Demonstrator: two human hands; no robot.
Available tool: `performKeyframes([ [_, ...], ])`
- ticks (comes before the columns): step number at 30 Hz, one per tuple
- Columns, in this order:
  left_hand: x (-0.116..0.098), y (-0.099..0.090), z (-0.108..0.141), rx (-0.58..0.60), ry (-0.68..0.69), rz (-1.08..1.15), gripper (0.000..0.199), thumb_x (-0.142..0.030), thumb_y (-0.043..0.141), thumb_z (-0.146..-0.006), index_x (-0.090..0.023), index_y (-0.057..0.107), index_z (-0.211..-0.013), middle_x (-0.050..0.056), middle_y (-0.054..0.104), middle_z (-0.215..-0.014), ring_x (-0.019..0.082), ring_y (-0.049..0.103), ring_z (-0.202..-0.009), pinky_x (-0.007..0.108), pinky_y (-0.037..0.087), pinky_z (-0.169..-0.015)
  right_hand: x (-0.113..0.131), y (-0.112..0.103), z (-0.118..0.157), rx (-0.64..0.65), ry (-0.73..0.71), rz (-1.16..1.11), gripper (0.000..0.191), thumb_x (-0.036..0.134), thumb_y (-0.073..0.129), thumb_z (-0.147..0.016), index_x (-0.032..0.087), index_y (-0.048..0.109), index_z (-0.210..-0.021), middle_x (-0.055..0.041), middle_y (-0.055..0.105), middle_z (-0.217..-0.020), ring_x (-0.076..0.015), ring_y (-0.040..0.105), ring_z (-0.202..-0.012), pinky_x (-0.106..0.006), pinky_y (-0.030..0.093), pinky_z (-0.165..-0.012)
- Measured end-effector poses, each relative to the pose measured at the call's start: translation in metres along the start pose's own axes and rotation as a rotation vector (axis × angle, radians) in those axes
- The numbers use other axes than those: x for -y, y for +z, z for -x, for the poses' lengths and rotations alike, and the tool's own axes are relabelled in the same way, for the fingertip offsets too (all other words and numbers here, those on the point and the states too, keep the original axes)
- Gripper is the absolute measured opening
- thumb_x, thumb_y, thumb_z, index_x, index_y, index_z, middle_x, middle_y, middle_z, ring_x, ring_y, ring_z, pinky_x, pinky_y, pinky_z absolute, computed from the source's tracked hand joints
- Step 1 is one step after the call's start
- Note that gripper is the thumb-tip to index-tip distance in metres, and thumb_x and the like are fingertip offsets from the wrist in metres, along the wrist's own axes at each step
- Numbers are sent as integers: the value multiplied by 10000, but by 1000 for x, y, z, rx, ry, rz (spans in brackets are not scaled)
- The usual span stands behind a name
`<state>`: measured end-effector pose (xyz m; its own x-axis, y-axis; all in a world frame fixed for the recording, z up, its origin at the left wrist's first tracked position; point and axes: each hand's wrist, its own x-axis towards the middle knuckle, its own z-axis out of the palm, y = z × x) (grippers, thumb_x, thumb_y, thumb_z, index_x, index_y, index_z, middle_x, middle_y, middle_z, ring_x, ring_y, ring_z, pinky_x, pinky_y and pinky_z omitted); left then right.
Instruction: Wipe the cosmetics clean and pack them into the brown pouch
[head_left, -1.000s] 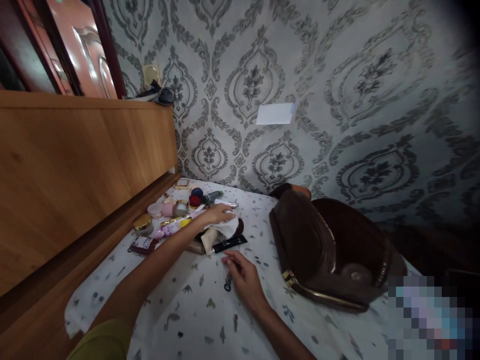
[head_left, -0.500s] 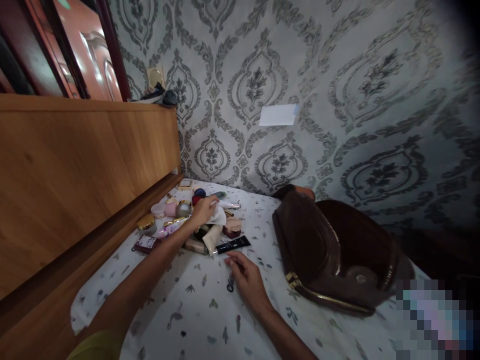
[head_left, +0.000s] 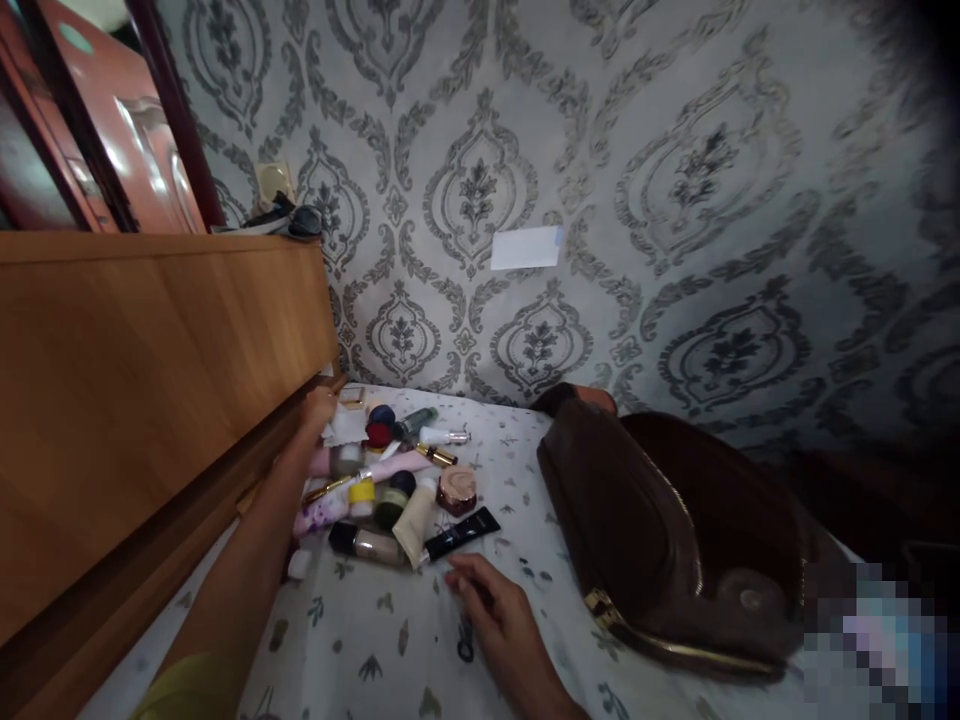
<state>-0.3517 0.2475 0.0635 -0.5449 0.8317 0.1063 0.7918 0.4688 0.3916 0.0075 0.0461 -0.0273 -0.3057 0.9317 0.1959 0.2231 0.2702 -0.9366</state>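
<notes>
The left hand (head_left: 320, 405) reaches to the far edge of the patterned sheet (head_left: 367, 610), beside the wooden panel (head_left: 165, 340), and appears to grasp a white cloth (head_left: 346, 425); blur hides the exact grip, though its soft bulk probably suits gathered fingers. The right hand (head_left: 499, 600) is loosely curled, with nothing visible in its grasp, its fingertips just beside the black tube (head_left: 463, 533), perhaps simply resting. The beige tube (head_left: 415, 525) and the glass bottle (head_left: 367, 543) lie on their sides, likely the steadier way for such narrow shapes, while the pink-topped jar (head_left: 457, 488) sits with its broad top upward. The yellow-lidded jar (head_left: 361, 497) is in the crowded middle of the cosmetics. At the right, well apart from them, the brown bag (head_left: 615, 500) gapes, its flexible sides spread. Faint lettering marks the black tube, but no brand or word is legible; the white paper (head_left: 526, 248) on the wall shows no readable writing.
</notes>
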Motion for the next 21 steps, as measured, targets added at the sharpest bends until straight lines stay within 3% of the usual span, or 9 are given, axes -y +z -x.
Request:
performKeyframes([
  [5,-16,28,-31,38,-58,-97,386,-410,590,-916,-163,583,-1212,99,615,-1227,235,620,-1071,462,524,-908,-6,-2,1,21,30,14,413,507,473,-921,174,680,-1052,-105,738,-910,-238,696,-861,-299,528,-764],
  [11,-27,44,-38,26,18,-152,533,-559,652,-772,-122,698,-1073,237,662,-1214,414,592,-1167,483,486,-911,-9,-2,1,27,24,8,359,461,457,-947,194,674,-1050,-92,737,-902,-223,698,-846,-285,525,-748],
  [16,-27,39,-29,5,23,-113,476,-442,726,-683,-127,708,-1038,241,678,-1190,428,614,-1131,459,500,-851,-8,-2,1,11,8,-1,336,442,467,-938,199,678,-1037,-86,738,-876,-226,700,-809,-291,522,-708],
  [21,-32,11,-13,-4,-24,32,577,-552,701,-671,-78,697,-999,280,690,-1095,459,628,-1068,463,504,-774,-1,-2,1,10,8,18,297,384,477,-921,194,674,-1036,-72,740,-875,-220,692,-804,-284,502,-689],
])
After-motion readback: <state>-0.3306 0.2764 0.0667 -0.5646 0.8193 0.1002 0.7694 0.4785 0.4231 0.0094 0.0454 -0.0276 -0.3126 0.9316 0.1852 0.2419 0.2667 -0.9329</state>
